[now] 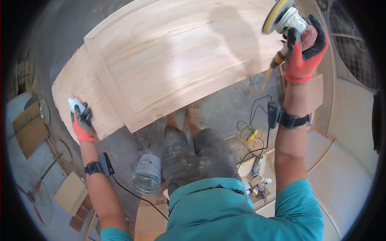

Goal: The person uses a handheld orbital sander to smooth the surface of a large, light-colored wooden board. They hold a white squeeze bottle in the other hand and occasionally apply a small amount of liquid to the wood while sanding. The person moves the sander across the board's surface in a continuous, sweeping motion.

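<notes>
A large pale wooden panel (161, 52) with a raised frame edge lies in front of me, resting on a rough-edged board (74, 76) that sticks out at the left. My left hand (83, 120), in a red and black glove, is closed around a small white bottle (75, 105) with a nozzle tip, over that board. At the far right my right hand (304, 56), gloved alike, grips a round air sander (292, 21). Its yellow-edged disc (275, 16) is tilted up on edge, at the panel's right end. A yellowish hose (267, 80) hangs from the sander.
A clear plastic bucket (147, 175) stands on the floor left of my legs. Yellow and black cords (252, 137) lie to their right, near a cluster of small tools and bottles (259, 186). A fan (32, 195) and cardboard pieces (30, 130) are at the left.
</notes>
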Available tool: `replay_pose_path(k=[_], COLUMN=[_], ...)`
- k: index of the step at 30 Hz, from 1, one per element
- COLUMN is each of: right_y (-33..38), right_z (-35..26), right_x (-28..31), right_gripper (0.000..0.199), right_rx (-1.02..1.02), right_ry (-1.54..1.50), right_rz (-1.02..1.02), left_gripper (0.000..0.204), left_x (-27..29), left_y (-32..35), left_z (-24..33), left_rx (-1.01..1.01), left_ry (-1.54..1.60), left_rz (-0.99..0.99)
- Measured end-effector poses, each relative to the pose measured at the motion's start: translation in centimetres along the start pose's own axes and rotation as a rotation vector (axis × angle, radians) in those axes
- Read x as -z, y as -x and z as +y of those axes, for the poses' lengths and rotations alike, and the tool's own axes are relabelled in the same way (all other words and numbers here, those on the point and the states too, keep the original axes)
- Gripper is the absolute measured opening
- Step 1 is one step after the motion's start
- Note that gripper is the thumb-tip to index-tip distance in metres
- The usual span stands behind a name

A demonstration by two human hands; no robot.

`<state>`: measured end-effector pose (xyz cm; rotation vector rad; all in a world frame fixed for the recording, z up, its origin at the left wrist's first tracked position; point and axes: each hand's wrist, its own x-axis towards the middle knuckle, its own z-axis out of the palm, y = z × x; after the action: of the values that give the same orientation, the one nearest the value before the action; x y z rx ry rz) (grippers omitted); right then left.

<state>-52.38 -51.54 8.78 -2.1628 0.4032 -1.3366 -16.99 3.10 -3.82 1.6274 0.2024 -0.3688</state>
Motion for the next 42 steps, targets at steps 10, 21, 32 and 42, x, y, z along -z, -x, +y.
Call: replay_pose_path(k=[10,21,32,42], right_y=[-1.0,-7.1,-11.2,-10.1], right_z=[-0.6,1.0,7.4,11.5], right_x=[3.4,6.0,6.0,10.3], right_gripper=[0.041,0.027,0.067,0.07], right_rx=[0.013,0.16,0.422,0.161], right_ry=[-0.04,0.149,0.46,0.339], right_rz=[0.277,0.306,0.079,0.042], left_gripper=[0.042,0.048,0.039,0.046], left_x=[2.2,3.6,2.6,-1.3], left_y=[-2.0,-2.9,-1.7,0.4], left_z=[-0.5,-1.1,-1.4,1.7], left_rx=[0.054,0.104,0.184,0.202], left_ry=[-0.024,-0.052,0.044,0.069], left_rz=[0.046,0.075,0.008,0.117])
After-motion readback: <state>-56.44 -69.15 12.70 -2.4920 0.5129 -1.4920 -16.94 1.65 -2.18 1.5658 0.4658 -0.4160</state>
